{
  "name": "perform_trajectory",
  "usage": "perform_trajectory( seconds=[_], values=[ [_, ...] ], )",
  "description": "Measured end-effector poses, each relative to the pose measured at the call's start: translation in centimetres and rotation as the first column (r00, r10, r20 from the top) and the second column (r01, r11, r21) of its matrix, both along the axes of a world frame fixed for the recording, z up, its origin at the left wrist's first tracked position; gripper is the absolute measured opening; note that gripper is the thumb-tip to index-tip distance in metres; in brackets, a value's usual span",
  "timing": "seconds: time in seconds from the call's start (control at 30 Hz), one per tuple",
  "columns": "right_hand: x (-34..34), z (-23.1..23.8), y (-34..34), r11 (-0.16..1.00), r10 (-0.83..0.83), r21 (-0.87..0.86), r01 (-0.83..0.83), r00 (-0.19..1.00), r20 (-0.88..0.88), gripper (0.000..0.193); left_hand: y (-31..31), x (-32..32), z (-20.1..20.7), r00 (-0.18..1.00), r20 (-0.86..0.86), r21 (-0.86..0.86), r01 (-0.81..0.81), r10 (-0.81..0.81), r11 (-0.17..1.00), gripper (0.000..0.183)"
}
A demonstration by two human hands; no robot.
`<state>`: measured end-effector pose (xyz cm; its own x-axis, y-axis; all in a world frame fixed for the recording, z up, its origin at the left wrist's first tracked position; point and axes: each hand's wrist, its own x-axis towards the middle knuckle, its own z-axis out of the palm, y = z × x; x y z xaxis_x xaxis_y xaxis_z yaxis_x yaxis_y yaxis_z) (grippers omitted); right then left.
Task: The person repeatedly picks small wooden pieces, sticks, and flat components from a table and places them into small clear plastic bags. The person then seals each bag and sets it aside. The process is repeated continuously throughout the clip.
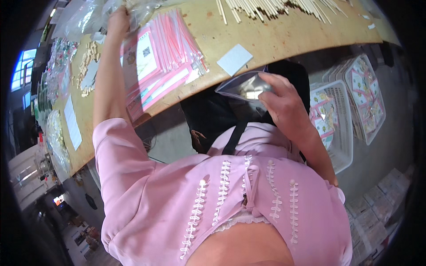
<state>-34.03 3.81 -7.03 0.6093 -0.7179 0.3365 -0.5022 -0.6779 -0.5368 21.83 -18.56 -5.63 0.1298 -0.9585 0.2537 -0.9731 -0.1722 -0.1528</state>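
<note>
My left arm stretches to the far left of the table, and my left hand [119,20] is among crumpled clear plastic bags [82,20]. Its fingers look curled together, but what they grip is hidden. Close to my lap, my right hand [284,97] pinches the edge of a clear plastic bag [239,86]. The mouth of that bag gapes, and something pale and shiny shows in it, too unclear to name. Beside my left forearm lies a fanned stack of pink-edged printed packets [171,48].
Thin wooden sticks [262,9] lie at the far edge. A white card [235,60] rests near the table's front edge. Small wooden pieces [88,62] and a white paper strip [72,123] are at left. White baskets [344,133] with printed packets stand on the right.
</note>
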Motion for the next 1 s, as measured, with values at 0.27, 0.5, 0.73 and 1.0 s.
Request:
perform_trajectory(
  seconds=[0.27,0.5,0.73,1.0],
  values=[
    [-0.9,0.0,1.5,0.998,-0.040,-0.058,0.039,0.999,-0.022,0.010,8.0,-7.4,1.0,0.329,-0.750,-0.616,-0.035,-0.573,0.787,0.025],
    [-1.2,-0.1,1.2,0.999,-0.026,-0.044,0.025,1.000,-0.007,0.010,21.2,-24.6,5.1,0.353,-0.735,-0.448,0.388,-0.579,0.805,0.020],
    [0.2,0.4,1.3,0.999,0.020,-0.038,-0.023,0.997,-0.069,0.004,23.0,-31.2,2.7,0.513,-0.548,-0.366,0.563,-0.661,0.740,0.050],
    [-0.8,-0.3,1.7,1.000,0.001,0.012,0.001,0.995,-0.096,0.003,21.7,-30.5,2.1,0.610,-0.621,-0.320,0.375,-0.492,0.870,0.019]
  ],
)
